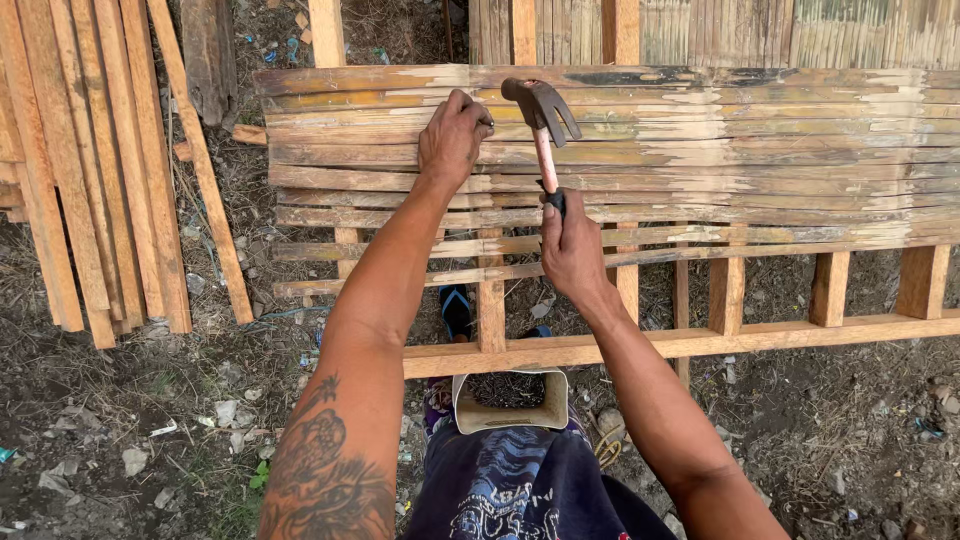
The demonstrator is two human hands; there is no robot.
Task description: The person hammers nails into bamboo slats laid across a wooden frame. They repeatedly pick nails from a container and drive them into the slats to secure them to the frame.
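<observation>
My right hand (572, 250) grips the handle of a claw hammer (541, 118), its metal head raised over the upper slats. My left hand (453, 135) is pinched on a small nail held against a bamboo slat, just left of the hammer head. Both hands work over a panel of flat bamboo slats (720, 150) laid across a wooden frame (640, 345). A small white container (510, 402) sits at my lap below the frame.
A stack of long wooden strips (90, 180) lies on the dirt at the left. A bamboo wall (760, 30) stands beyond the panel. The ground (150, 420) is bare soil with stones and litter. A foot in a sandal (457, 310) shows under the frame.
</observation>
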